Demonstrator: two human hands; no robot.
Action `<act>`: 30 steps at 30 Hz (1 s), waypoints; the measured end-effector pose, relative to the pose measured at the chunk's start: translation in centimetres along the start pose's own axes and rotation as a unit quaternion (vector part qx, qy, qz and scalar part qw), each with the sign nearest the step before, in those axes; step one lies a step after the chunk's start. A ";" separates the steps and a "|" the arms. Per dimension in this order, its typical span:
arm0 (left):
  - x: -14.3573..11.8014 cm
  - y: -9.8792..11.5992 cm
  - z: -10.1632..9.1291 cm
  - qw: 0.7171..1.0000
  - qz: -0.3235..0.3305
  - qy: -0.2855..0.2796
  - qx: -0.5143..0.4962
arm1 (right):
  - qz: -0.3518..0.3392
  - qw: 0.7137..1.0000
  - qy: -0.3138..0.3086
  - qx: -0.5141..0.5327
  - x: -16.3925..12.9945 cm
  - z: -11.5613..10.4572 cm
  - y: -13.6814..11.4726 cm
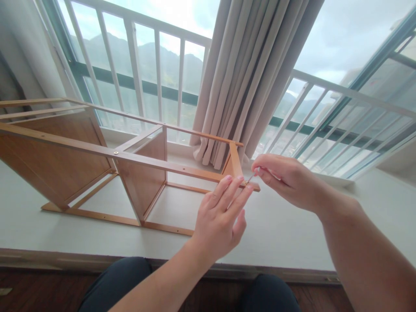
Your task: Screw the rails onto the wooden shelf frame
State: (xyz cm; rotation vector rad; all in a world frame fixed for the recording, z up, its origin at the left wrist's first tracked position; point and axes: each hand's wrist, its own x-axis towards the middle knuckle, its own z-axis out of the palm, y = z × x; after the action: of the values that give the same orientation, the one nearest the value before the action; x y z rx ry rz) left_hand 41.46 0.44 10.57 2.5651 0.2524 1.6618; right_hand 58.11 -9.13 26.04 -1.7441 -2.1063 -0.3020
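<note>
A wooden shelf rack [169,166] lies on its side on a white ledge, its shelf panels standing upright between long rails. My left hand [221,216] rests with outstretched fingers against the near rail by its right end, not wrapped around it. A thin silver hex key [251,177] is pinched between the thumb and fingers of my right hand [286,180]. Its lower tip meets a brass-coloured screw [246,183] in the rail end, just beyond my left fingertips. Much of the key is hidden in my right hand. Another fastener [116,152] sits farther left along the same rail.
The white ledge [292,242] ends at a front edge above a dark wood floor. Behind the rack hang grey curtains [240,78], with a white railing [158,65] and windows. My knees [120,277] are close below the ledge.
</note>
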 end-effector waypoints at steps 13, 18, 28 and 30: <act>0.0 0.0 0.0 1.000 0.001 -0.003 0.003 | 0.041 0.997 0.059 0.013 0.3 1.1 -0.9; 0.0 -0.1 0.0 1.000 -0.001 -0.007 0.002 | 0.051 0.997 0.053 0.017 0.4 1.1 -1.2; 0.0 0.0 0.0 1.000 -0.006 -0.009 0.001 | 0.115 0.987 0.094 0.067 0.7 1.8 -2.2; 0.0 0.0 0.0 1.000 -0.004 -0.009 -0.001 | 0.116 0.986 0.099 0.068 0.8 1.9 -2.3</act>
State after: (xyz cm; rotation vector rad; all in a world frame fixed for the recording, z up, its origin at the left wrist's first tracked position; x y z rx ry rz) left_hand 41.44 0.43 10.57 2.5724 0.2602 1.6344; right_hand 55.46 -8.15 24.85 -1.7769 -1.7258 -0.2487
